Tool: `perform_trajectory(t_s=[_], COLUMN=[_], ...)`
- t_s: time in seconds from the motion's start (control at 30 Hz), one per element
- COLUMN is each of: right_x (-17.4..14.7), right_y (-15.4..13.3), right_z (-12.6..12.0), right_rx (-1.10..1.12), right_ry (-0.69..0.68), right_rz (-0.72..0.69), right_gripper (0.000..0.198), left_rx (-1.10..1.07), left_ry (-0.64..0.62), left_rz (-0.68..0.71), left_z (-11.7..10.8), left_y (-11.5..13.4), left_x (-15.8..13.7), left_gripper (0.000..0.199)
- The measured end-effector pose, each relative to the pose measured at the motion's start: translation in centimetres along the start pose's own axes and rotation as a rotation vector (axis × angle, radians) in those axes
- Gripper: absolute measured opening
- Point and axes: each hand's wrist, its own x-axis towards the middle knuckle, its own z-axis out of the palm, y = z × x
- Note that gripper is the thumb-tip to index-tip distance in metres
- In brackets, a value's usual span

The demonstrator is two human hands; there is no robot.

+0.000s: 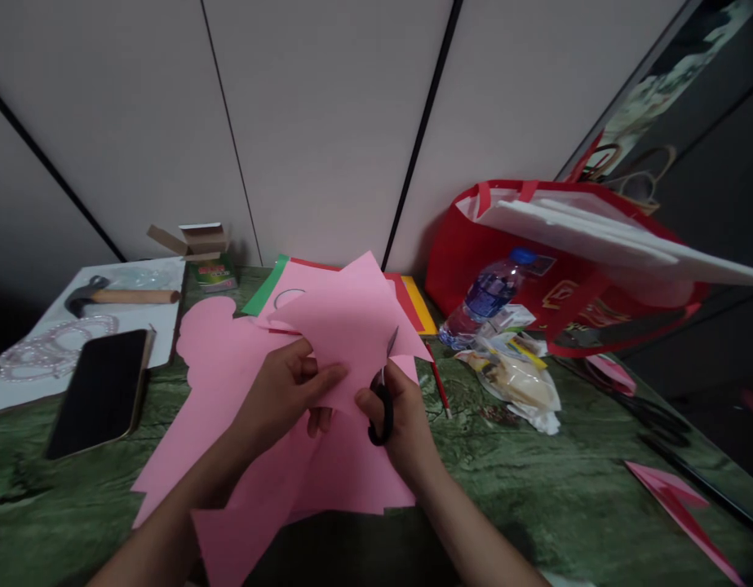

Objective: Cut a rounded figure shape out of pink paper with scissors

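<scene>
A sheet of pink paper (352,318) is raised above the table, pinched at its lower left between the thumb and fingers of my left hand (290,383). My right hand (400,416) grips black-handled scissors (381,408), with the fingers through the loops. Their blades point up and away, at the right part of the sheet. Whether the blades are apart I cannot tell. Beneath both hands lie more pink sheets (229,359), one with a scalloped outline at the upper left. A pink strip hangs below my left forearm.
Left are a phone (100,391), a hammer (131,297), beads (64,346) and an opened small box (214,269). Right are a red pencil (438,381), a water bottle (483,297), a plastic-wrapped item (516,375), a red bag (453,253) and folded pink paper (682,505). Coloured sheets (418,306) lie behind.
</scene>
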Motion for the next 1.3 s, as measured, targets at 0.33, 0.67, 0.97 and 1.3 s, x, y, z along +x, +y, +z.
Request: perform_trajectory(t_s=[0.33, 0.67, 0.97, 1.3], right_x=[0.03, -0.15, -0.16, -0.27], right_y=[0.41, 0.51, 0.65, 0.15], right_z=[-0.06, 0.14, 0.24, 0.24], right_rx=[-0.022, 0.031, 0.027, -0.055], right_ry=[0.028, 0.028, 0.045, 0.059], right_rz=[0.016, -0.002, -0.015, -0.039], right_gripper=[0.017, 0.015, 0.015, 0.016], left_rx=[-0.046, -0.032, -0.044, -0.046], left_ry=[0.024, 0.003, 0.016, 0.0], left_rz=[-0.01, -0.02, -0.006, -0.02], left_z=[0.58, 0.52, 0.53, 0.59], left_y=[0.26, 0.12, -0.02, 0.32], left_x=[-0.05, 0.08, 0.02, -0.01], left_gripper=[0.016, 0.015, 0.015, 0.014])
